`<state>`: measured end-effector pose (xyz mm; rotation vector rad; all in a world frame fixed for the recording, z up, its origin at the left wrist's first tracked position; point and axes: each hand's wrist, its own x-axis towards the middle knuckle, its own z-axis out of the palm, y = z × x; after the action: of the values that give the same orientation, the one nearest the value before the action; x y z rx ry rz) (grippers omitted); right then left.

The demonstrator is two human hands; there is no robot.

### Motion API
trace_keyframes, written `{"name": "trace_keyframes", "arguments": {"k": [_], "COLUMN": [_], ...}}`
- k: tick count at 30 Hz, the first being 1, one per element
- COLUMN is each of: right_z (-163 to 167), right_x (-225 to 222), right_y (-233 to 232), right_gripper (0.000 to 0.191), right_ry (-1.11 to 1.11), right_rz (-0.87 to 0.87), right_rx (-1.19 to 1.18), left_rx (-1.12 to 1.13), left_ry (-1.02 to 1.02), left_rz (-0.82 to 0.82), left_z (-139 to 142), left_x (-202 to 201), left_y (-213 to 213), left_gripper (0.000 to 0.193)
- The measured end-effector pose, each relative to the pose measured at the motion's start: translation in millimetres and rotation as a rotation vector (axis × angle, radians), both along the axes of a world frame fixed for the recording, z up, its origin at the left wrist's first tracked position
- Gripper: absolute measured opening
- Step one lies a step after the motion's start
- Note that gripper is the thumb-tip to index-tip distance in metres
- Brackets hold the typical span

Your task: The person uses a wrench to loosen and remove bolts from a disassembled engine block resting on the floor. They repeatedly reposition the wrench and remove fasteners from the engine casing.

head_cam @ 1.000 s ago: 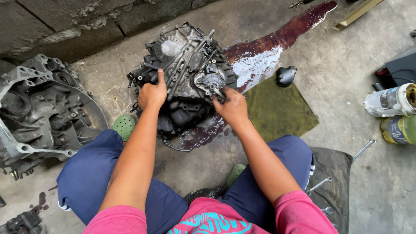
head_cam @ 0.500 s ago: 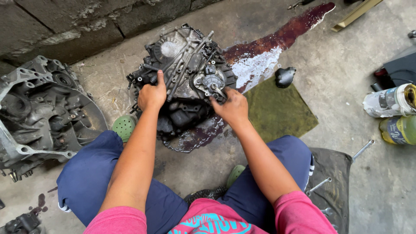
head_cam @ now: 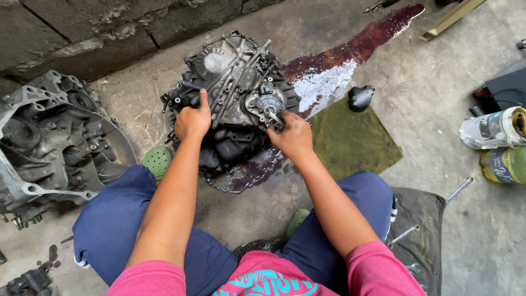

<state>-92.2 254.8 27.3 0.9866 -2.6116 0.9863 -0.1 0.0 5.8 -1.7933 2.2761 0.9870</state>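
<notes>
A dirty grey gearbox casing (head_cam: 235, 82) lies on the concrete floor in a pool of dark red oil (head_cam: 350, 55). My left hand (head_cam: 193, 118) rests on the casing's left side, thumb up, fingers curled over its edge. My right hand (head_cam: 293, 134) grips the casing's lower right side, just below a round silver fitting (head_cam: 267, 103). Both forearms reach out over my blue-trousered knees.
A second large metal housing (head_cam: 49, 142) sits at the left by the block wall. A green mat (head_cam: 353, 140) with a small black part (head_cam: 360, 97) lies right of the casing. Bottles (head_cam: 496, 129) stand far right; wrenches (head_cam: 455, 192) lie on a dark cloth (head_cam: 419, 230).
Both hands have stayed on the casing with only slight shifts; the view has moved a little.
</notes>
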Motion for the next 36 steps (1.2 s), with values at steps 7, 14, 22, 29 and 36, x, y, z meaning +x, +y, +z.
{"name": "trace_keyframes", "arguments": {"k": [7, 14, 22, 29, 36], "right_z": [-0.3, 1.3, 7.6, 2.3, 0.0], "right_x": [-1.9, 0.2, 1.0, -0.7, -3.1], "right_y": [1.2, 0.4, -0.7, 2.3, 0.1], "right_gripper": [0.036, 0.043, 0.039, 0.039, 0.042], "right_ry": [-0.065, -0.048, -0.002, -0.018, -0.06], "right_rz": [-0.011, -0.031, -0.015, 0.031, -0.026], "right_rx": [0.039, 0.032, -0.002, 0.001, 0.066], "left_rx": [-0.001, -0.008, 0.002, 0.006, -0.004], "left_ry": [-0.002, -0.007, -0.01, -0.009, -0.006], "left_rz": [0.006, -0.002, -0.003, 0.005, 0.001], "left_z": [-1.4, -2.9, -2.5, -1.5, -2.4], "left_x": [-0.6, -0.5, -0.7, -0.7, -0.5], "left_y": [-0.5, -1.0, -0.7, -0.1, -0.9], "left_gripper": [0.101, 0.102, 0.102, 0.102, 0.101]}}
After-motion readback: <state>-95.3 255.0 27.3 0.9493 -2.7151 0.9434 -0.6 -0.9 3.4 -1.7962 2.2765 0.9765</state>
